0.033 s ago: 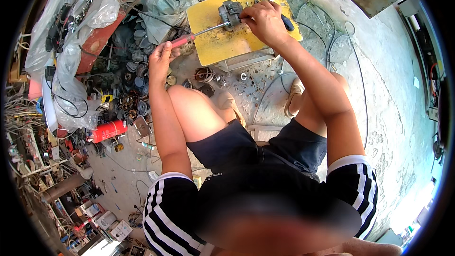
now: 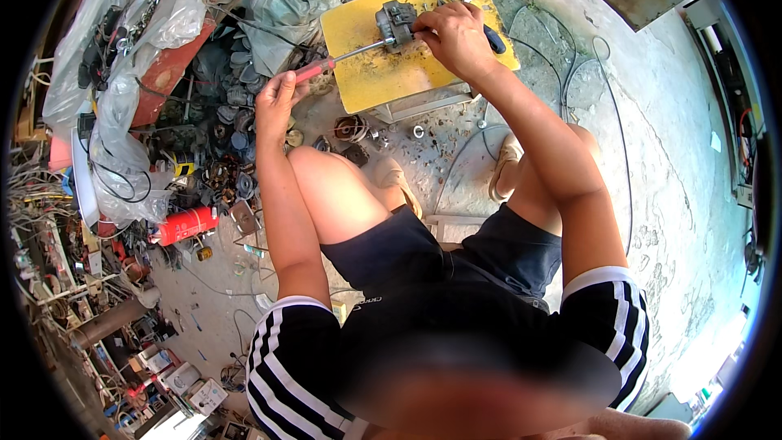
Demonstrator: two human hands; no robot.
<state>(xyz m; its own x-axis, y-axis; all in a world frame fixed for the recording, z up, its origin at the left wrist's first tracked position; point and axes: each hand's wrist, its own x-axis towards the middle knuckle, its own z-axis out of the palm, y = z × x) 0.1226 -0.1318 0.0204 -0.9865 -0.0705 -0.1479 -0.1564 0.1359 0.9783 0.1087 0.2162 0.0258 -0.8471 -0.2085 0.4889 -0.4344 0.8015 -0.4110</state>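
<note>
My left hand (image 2: 279, 102) is closed round the red handle of a screwdriver (image 2: 314, 71). Its thin shaft slopes up to the right, and the tip meets a grey metal machine part (image 2: 396, 20), small and blocky with a round end. That part sits on a worn yellow board (image 2: 358, 85). From the other side my right hand (image 2: 458, 39) bends its fingers in, and the thumb and fingertips pinch the right edge of the part. Partly behind my right wrist lies a dark blue-black handled object (image 2: 494, 40).
Crumpled plastic bags (image 2: 285, 12) and heaped scrap parts fill the left side. A red cylinder (image 2: 189, 226) lies on the floor there. Dark cables (image 2: 562, 73) loop across the concrete at right. Bits of metal and a small ring (image 2: 418, 131) lie between my feet.
</note>
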